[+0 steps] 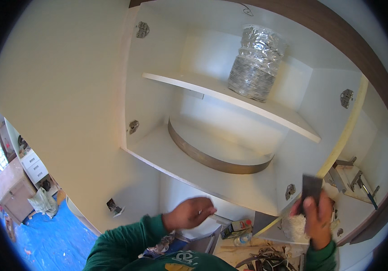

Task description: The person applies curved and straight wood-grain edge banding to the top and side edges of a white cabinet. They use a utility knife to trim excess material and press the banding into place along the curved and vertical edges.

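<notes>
My right hand (315,217) grips a dark, flat rectangular piece (311,185), held upright beside the yellowish edge (345,140) of the cabinet partition. My left hand (188,213) has curled fingers below the lower front edge of the open white cabinet (194,189); whatever they hold, if anything, is hidden. Inside the cabinet, a curved metallic strip (212,162) stands on the bottom panel. A crumpled silver flexible duct (255,67) is on the middle shelf (180,80).
Metal hinges (290,191) line the cabinet sides. A wooden board with tools (352,180) is at the right. Below lie cluttered tools (270,257) and a small box (235,228). At left, a wooden box (13,189) and white drawers (35,167) stand by blue sheeting (54,239).
</notes>
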The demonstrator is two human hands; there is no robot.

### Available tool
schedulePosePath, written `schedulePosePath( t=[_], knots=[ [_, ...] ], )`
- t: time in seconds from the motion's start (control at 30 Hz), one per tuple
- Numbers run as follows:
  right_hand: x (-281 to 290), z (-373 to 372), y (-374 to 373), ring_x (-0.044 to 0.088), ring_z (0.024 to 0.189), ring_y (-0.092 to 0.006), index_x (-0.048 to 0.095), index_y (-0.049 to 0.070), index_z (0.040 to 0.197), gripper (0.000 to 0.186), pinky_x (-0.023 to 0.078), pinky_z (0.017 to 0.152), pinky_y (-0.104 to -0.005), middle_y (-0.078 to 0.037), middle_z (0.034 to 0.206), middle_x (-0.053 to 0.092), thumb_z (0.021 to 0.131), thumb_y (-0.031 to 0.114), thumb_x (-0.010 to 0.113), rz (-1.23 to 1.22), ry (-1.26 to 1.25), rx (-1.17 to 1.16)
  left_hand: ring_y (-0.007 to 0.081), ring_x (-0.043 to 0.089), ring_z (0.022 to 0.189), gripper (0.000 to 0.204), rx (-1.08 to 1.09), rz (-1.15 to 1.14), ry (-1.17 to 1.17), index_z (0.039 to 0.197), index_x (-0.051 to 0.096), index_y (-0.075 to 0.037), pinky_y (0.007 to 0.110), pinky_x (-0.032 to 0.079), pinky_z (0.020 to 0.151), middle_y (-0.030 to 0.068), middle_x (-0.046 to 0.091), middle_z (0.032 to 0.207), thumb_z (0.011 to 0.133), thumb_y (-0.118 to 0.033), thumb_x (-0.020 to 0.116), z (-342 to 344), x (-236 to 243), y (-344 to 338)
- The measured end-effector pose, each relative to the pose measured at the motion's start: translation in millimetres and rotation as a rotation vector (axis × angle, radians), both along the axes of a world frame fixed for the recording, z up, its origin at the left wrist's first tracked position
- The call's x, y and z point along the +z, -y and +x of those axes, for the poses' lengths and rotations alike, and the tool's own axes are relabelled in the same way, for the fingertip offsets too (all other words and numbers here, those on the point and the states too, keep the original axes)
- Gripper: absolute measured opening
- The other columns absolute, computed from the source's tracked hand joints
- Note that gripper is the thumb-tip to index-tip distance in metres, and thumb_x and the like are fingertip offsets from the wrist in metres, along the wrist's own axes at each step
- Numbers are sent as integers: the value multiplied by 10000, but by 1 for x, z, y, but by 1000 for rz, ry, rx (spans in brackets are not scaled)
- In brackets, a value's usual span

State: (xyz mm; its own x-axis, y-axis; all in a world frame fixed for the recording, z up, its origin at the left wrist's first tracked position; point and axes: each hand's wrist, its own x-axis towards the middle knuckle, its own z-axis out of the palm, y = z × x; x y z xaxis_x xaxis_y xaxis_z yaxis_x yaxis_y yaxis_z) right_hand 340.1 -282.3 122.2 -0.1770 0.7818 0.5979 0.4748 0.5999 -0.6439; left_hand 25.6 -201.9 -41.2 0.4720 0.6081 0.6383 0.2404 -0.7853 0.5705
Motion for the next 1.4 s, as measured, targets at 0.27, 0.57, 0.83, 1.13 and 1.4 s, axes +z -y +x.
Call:
schedulePosePath(
  t=[0.27, 0.57, 0.83, 1.13, 1.4],
  knots=[
    [180, -81, -74, 593, 581, -283, 543, 15, 883, 205, 449, 552, -348, -155, 635, 543, 971, 192, 597, 841, 650, -292, 198, 631, 1028, 354, -159, 307, 413, 1193, 605, 6, 332, 497, 896, 84, 653, 1082, 970, -267, 633, 24, 213, -54],
    [254, -135, -145, 623, 795, -457, 611, 23, 939, 108, 494, 696, -523, -243, 863, 654, 914, 106, 547, 1031, 792, -459, 172, 608, 918, 417, -507, -38, 824, 980, 619, -64, 318, 490, 832, 52, 651, 1006, 1011, -461, 497, 49, 363, -109],
    [265, -157, -155, 638, 799, -449, 617, 26, 1016, 176, 506, 705, -518, -233, 869, 673, 907, 140, 537, 999, 818, -507, 157, 618, 865, 375, -588, -96, 915, 941, 612, -85, 340, 514, 829, 29, 647, 911, 1025, -427, 483, 46, 379, -128],
    [279, -166, -162, 640, 804, -455, 621, 21, 1035, 207, 512, 722, -514, -251, 872, 670, 906, 163, 545, 985, 833, -472, 151, 595, 801, 370, -605, -46, 901, 917, 621, -72, 326, 512, 781, 30, 643, 878, 1023, -407, 502, 34, 387, -138],
    [278, -186, -149, 644, 823, -452, 646, 2, 987, 222, 516, 730, -511, -250, 883, 675, 906, 176, 535, 902, 876, -543, 139, 516, 732, 436, -545, 11, 927, 841, 594, -52, 318, 446, 681, 28, 584, 791, 1000, -454, 535, 29, 386, -147]
  ],
)
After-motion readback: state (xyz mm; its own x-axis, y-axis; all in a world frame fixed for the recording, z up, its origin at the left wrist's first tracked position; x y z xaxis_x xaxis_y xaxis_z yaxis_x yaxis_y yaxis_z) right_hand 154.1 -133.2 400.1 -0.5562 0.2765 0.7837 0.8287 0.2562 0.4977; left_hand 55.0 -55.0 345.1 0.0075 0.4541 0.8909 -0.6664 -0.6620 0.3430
